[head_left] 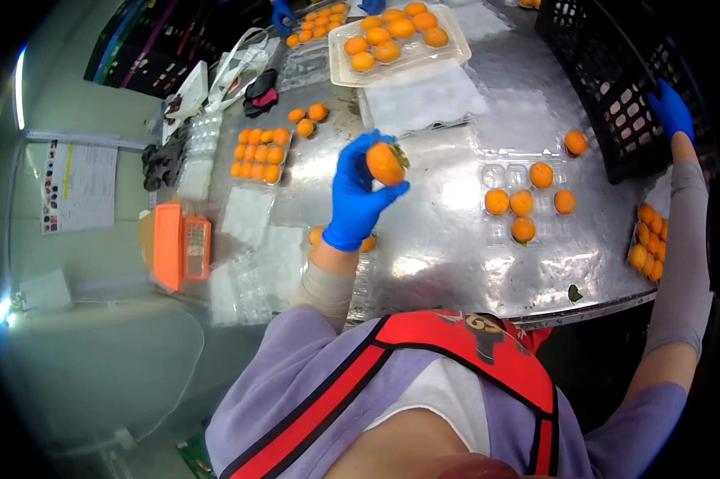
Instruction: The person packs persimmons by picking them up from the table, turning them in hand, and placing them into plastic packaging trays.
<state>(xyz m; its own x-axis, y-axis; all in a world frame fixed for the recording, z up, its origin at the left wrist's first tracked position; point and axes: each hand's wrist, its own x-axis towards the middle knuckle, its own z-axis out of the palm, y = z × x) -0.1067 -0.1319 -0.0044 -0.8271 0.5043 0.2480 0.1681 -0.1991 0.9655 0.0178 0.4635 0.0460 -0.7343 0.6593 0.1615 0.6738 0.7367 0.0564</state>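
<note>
My left hand [358,188], in a blue glove, is closed around a mandarin [385,164] with a green leaf, held up above the metal table. At the far right, my right hand [673,113], also gloved in blue, is at the black plastic crate [615,104]; how its fingers are placed is not clear. Between my hands, a clear compartment tray [496,177] holds several mandarins [521,202]. Below my left wrist, a few mandarins [367,243] show partly behind my arm.
A filled tray of mandarins [260,154] sits on the left, an orange scale [170,246] nearer the edge. Stacked clear trays [248,275] lie front left. At the back are a cream tray [344,70] of mandarins and another person's gloved hand [282,16]. Another filled pack [649,243] stands right.
</note>
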